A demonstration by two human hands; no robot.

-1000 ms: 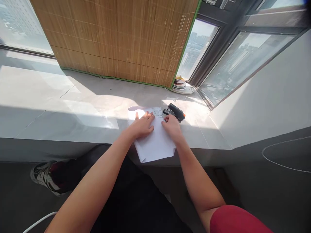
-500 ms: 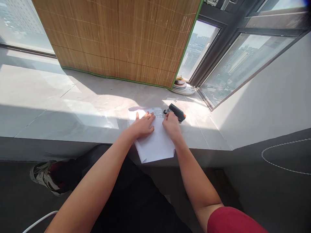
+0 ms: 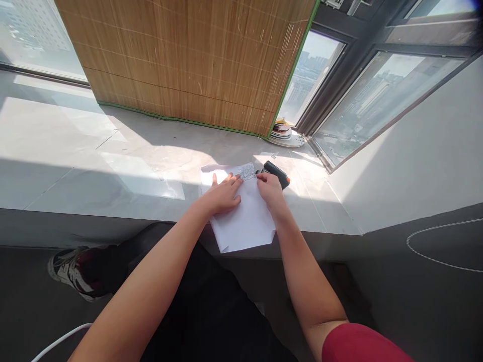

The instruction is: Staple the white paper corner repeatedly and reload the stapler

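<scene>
A white sheet of paper (image 3: 249, 221) lies on the sill and juts over its front edge. Its lower corners are folded, and a patch of dark marks (image 3: 247, 172) shows near the top right. My left hand (image 3: 225, 195) rests flat on the paper's upper left, fingers spread. With fingertips pinched together, my right hand (image 3: 270, 191) grips the paper's right edge beside the marked patch. Just behind that hand lies a black tool with an orange end (image 3: 277, 173), partly hidden by the fingers; its kind is unclear.
A bamboo blind (image 3: 188, 60) with green edging hangs over the tiled sill (image 3: 143, 146). Stacked plates (image 3: 287, 138) stand in the window corner. A beaded cord (image 3: 418, 251) loops along the right wall, and a white cable (image 3: 60, 339) runs at the lower left.
My right fingertips have moved slightly up and right along the paper's edge, and the marked patch there has shifted and shows more. My left hand stays pressed on the paper.
</scene>
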